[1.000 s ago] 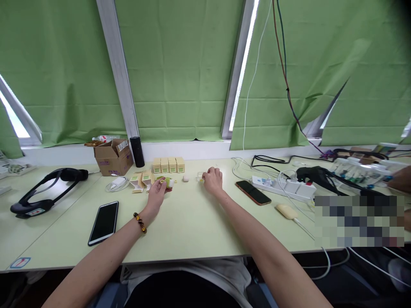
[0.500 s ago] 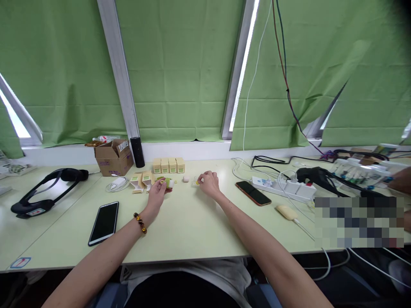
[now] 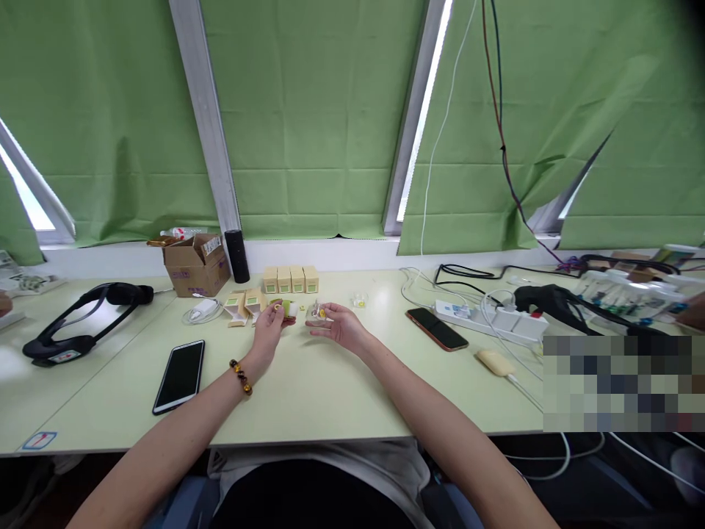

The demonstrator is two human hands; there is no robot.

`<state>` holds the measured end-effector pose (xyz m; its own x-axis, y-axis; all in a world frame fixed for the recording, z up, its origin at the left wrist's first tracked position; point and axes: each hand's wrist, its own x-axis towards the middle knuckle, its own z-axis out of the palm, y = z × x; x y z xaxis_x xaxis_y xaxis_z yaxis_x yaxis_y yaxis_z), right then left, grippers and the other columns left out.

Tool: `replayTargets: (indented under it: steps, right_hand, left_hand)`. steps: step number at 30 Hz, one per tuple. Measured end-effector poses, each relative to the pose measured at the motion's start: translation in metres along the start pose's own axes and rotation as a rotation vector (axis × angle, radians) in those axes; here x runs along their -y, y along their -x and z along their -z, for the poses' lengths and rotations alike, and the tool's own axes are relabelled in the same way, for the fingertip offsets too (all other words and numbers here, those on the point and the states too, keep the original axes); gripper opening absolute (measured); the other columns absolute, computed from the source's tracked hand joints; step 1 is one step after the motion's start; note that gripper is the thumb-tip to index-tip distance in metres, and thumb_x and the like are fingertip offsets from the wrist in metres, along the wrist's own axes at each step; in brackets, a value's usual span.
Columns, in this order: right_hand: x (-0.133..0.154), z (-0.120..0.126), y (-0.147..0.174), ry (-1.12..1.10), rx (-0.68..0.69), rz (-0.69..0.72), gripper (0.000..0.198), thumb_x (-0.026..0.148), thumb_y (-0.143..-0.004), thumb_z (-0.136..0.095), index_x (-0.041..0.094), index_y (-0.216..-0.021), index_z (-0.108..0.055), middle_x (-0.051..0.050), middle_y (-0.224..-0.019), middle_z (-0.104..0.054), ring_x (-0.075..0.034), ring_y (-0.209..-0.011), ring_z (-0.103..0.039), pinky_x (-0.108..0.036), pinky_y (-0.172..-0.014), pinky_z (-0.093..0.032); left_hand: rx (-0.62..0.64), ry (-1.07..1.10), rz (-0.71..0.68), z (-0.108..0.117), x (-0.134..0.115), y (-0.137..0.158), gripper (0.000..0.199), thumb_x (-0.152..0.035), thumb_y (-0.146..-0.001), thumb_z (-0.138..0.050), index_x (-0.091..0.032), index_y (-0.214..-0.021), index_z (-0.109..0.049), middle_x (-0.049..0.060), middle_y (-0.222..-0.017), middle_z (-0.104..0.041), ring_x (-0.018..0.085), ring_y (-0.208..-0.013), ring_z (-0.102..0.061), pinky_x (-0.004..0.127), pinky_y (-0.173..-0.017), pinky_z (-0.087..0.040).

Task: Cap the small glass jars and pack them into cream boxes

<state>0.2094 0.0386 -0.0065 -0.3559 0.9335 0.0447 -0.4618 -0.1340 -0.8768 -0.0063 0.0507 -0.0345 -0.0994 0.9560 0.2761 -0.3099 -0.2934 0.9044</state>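
- The right hand (image 3: 342, 328) is being brought leftward, nearer the left hand (image 3: 268, 330), and a small clear container (image 3: 316, 314) is being carried along in its fingertips; an item is now being held on each side, close together but apart.
- The right grip is being kept closed on that container, just above the table, with the lower fingers spread.
- A green-and-white item (image 3: 288, 308) is still being gripped by the left hand, beside the opened cartons (image 3: 236, 308); its details are being partly hidden by the fingers.
- A second clear container (image 3: 360, 300), earlier being covered by the right hand, is now being exposed on the table, beyond that hand.
- The windows are being covered by green blinds (image 3: 302, 117).
- A pale table (image 3: 330, 400) is being used as the work surface.
- At the left, a black headset (image 3: 129, 294) and an open cardboard box (image 3: 195, 270) are being kept.
- At the right, a white power strip (image 3: 510, 320) is being crowded by cables.
- Two phones (image 3: 179, 376) are being left lying, one on each side.
- Four small cartons (image 3: 298, 279) are being kept in a row behind the left hand.
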Motion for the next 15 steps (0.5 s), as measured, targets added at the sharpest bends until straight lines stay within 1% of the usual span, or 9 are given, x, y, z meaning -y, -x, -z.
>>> replayTargets:
  steps: [2, 4, 6, 8, 12, 15]
  right_hand:
    - [-0.001, -0.001, 0.000, -0.043, -0.004, -0.001, 0.010, 0.023, -0.089, -0.069, 0.020, -0.096, -0.062, -0.010, -0.104, -0.075, -0.027, -0.090, -0.079, -0.045, -0.079, -0.064]
    - [-0.001, -0.003, 0.000, -0.064, -0.023, -0.004, 0.008, 0.025, -0.092, -0.064, 0.020, -0.098, -0.062, -0.011, -0.101, -0.076, -0.027, -0.089, -0.078, -0.042, -0.075, -0.063]
    - [0.001, -0.005, 0.000, -0.068, -0.030, -0.012, 0.014, 0.033, -0.095, -0.061, 0.019, -0.098, -0.062, -0.013, -0.099, -0.077, -0.027, -0.089, -0.077, -0.040, -0.072, -0.062]
    - [0.002, -0.008, 0.002, -0.062, -0.009, -0.016, 0.023, 0.041, -0.097, -0.061, 0.019, -0.097, -0.064, -0.014, -0.098, -0.076, -0.026, -0.088, -0.075, -0.037, -0.069, -0.060]
    - [0.007, -0.014, 0.006, -0.085, 0.020, 0.003, 0.031, 0.050, -0.096, -0.064, 0.019, -0.093, -0.064, -0.007, -0.083, -0.070, -0.020, -0.072, -0.070, -0.031, -0.060, -0.055]
    - [0.009, -0.015, 0.006, -0.086, -0.043, -0.007, 0.040, 0.061, -0.096, -0.060, 0.021, -0.093, -0.061, -0.003, -0.074, -0.064, -0.019, -0.064, -0.067, -0.028, -0.050, -0.049]
  left_hand:
    - [0.000, -0.003, -0.004, 0.000, 0.000, 0.000, 0.056, -0.054, -0.085, -0.077, -0.016, -0.123, -0.062, 0.006, -0.099, -0.074, 0.015, -0.079, -0.072, 0.038, -0.088, -0.061]
    - [0.002, -0.008, -0.006, 0.000, 0.000, 0.000, 0.056, -0.054, -0.085, -0.077, -0.016, -0.124, -0.062, 0.006, -0.098, -0.074, 0.015, -0.078, -0.072, 0.038, -0.086, -0.061]
    - [0.002, -0.006, -0.006, 0.001, -0.001, -0.001, 0.057, -0.054, -0.085, -0.077, -0.016, -0.124, -0.061, 0.007, -0.098, -0.074, 0.015, -0.078, -0.072, 0.038, -0.086, -0.061]
    - [0.001, 0.000, -0.002, 0.001, -0.001, -0.001, 0.057, -0.054, -0.085, -0.078, -0.015, -0.123, -0.061, 0.007, -0.100, -0.074, 0.015, -0.079, -0.073, 0.039, -0.087, -0.061]
    - [0.005, 0.015, 0.007, 0.000, -0.003, 0.000, 0.058, -0.054, -0.083, -0.079, -0.015, -0.122, -0.061, 0.007, -0.100, -0.075, 0.015, -0.078, -0.073, 0.038, -0.087, -0.061]
    - [0.002, 0.013, 0.006, 0.000, -0.004, 0.001, 0.057, -0.055, -0.084, -0.078, -0.015, -0.121, -0.061, 0.008, -0.100, -0.075, 0.015, -0.078, -0.073, 0.038, -0.086, -0.061]
